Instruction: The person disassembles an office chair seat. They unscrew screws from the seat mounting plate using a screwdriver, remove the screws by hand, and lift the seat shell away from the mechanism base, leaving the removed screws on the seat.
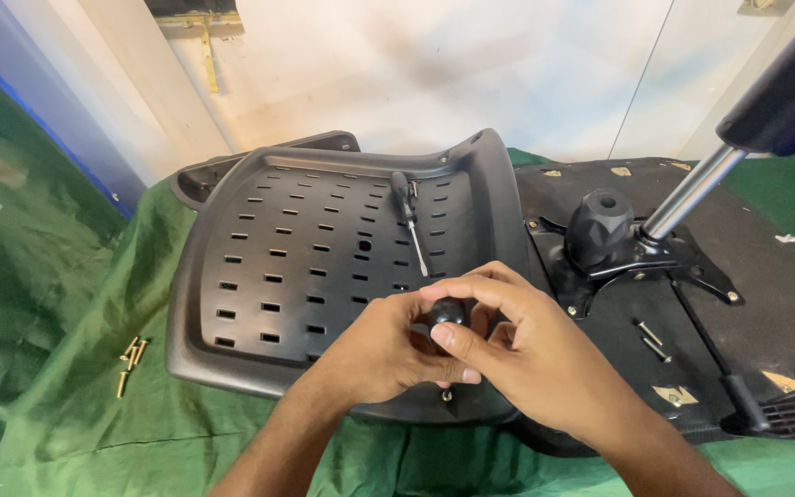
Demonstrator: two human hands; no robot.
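Green cloth [94,433] covers the work surface, pale wall behind. Nearest: both hands meet at the near edge of the black slotted chair back panel [324,276]. Left hand [384,354] cups a round black knob [448,311] from below-left; right hand [526,350] closes thumb and fingers over it from the right. Both closed around the knob, probably so it stays steady and square to the panel; whether it's threaded in, can't tell. A small screw head [446,396] sits just under the hands at the panel rim.

Farther in, a screwdriver [409,221] lies in the panel's dished middle, so it can't roll away. Loose brass screws [131,359] sit on the cloth left of the panel, apart from the hands. To the right, the seat underside [784,304] with the black tilt mechanism [600,239] and chrome gas cylinder [692,193] angling up; two bolts [652,339] lie near it.

Open cloth near-left; right side crowded by the seat.
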